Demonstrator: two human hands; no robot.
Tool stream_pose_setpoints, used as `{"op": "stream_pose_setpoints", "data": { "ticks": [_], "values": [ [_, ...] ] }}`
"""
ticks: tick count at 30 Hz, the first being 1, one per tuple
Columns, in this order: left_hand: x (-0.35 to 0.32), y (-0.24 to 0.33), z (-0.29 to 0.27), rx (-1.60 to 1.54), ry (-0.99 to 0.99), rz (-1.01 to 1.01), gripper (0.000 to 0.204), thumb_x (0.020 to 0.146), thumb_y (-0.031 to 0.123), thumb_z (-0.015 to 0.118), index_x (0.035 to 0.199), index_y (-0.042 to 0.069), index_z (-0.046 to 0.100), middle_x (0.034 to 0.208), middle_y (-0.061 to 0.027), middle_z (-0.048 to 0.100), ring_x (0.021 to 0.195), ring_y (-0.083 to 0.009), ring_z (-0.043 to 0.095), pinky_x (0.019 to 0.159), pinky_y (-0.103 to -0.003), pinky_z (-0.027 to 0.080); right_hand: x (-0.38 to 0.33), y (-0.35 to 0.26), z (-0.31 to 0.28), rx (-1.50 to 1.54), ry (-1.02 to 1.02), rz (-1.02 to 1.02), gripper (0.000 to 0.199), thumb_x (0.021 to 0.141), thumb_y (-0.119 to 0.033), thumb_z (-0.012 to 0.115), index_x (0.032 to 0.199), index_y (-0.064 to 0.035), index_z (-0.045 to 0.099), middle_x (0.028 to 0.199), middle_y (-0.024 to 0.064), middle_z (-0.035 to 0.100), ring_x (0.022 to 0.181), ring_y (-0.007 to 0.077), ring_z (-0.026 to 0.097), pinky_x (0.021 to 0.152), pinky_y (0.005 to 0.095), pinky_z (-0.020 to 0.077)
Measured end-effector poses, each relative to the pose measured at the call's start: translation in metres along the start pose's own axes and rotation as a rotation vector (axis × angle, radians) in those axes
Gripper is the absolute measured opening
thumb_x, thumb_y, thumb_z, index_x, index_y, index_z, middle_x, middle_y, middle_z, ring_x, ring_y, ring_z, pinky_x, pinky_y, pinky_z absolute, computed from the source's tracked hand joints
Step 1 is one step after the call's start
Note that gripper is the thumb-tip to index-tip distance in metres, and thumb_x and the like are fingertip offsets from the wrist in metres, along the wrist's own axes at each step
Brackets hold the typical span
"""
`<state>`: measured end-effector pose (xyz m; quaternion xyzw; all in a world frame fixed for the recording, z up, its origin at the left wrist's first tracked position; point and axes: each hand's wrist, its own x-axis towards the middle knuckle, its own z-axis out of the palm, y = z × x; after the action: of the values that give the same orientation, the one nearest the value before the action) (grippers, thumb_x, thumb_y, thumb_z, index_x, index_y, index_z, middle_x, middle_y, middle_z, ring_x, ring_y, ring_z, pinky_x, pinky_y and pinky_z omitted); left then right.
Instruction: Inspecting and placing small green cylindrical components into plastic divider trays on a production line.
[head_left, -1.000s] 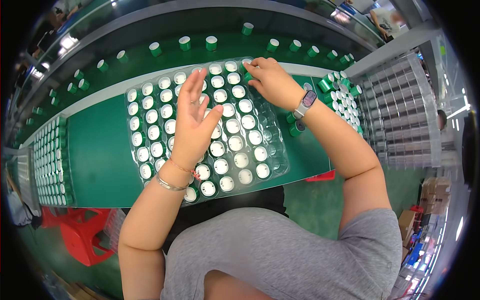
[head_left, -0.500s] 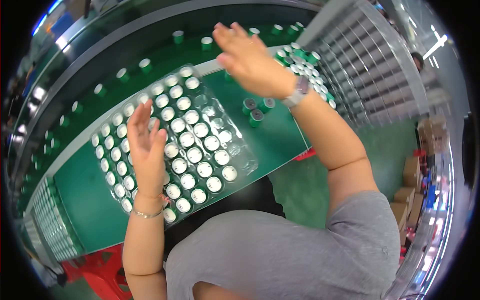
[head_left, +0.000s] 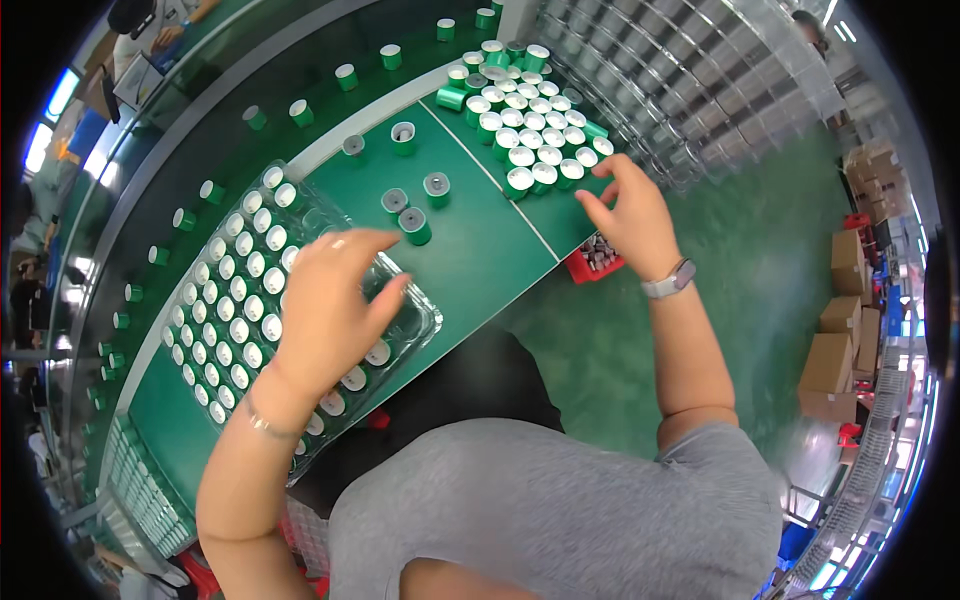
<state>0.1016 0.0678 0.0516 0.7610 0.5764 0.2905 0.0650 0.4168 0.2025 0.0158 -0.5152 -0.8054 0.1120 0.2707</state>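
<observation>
A pick from the clustered green cups [head_left: 549,155] is seemingly occupying this moment — they are mostly standing well to the right of the clear tray [head_left: 416,324], on the green surface [head_left: 480,250]. The right hand [head_left: 635,215], also right of the tray, is hovering by their near edge, thumb and fingers parted, showing nothing held; contact is hard to tell. The next move is probably calling for pinching one rim. Over the tray's right end, the left hand [head_left: 330,300] is hovering half open, apparently empty — whether it is touching anything, I cannot tell.
</observation>
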Motion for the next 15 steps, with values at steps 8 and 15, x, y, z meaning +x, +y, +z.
{"op": "stream_pose_setpoints", "data": {
  "ticks": [8, 15],
  "values": [
    [0.1, 0.026, 0.101, 0.182, 0.029, -0.015, 0.046, 0.07, 0.03, 0.082, 0.103, 0.009, 0.057, 0.091, -0.0052, 0.069, 0.082, -0.0265, 0.065, 0.073, -0.039, 0.045, 0.006, 0.014, 0.037, -0.01, 0.139, -0.174, 0.036, 0.076, -0.009, 0.076, 0.106, -0.0066, 0.056, 0.114, 0.0083, 0.062, 0.074, 0.0255, 0.063, 0.067, 0.0356, 0.0512],
    [0.113, 0.03, 0.132, 0.125, -0.056, -0.124, 0.045, 0.069, 0.033, 0.083, 0.1, 0.011, 0.059, 0.089, -0.0033, 0.071, 0.082, -0.0245, 0.066, 0.075, -0.038, 0.043, 0.013, 0.018, 0.035, -0.014, 0.084, -0.182, 0.039, 0.076, -0.007, 0.075, 0.111, -0.0097, 0.059, 0.12, 0.0056, 0.061, 0.076, 0.0248, 0.064, 0.065, 0.0349, 0.0518]
  ]
}}
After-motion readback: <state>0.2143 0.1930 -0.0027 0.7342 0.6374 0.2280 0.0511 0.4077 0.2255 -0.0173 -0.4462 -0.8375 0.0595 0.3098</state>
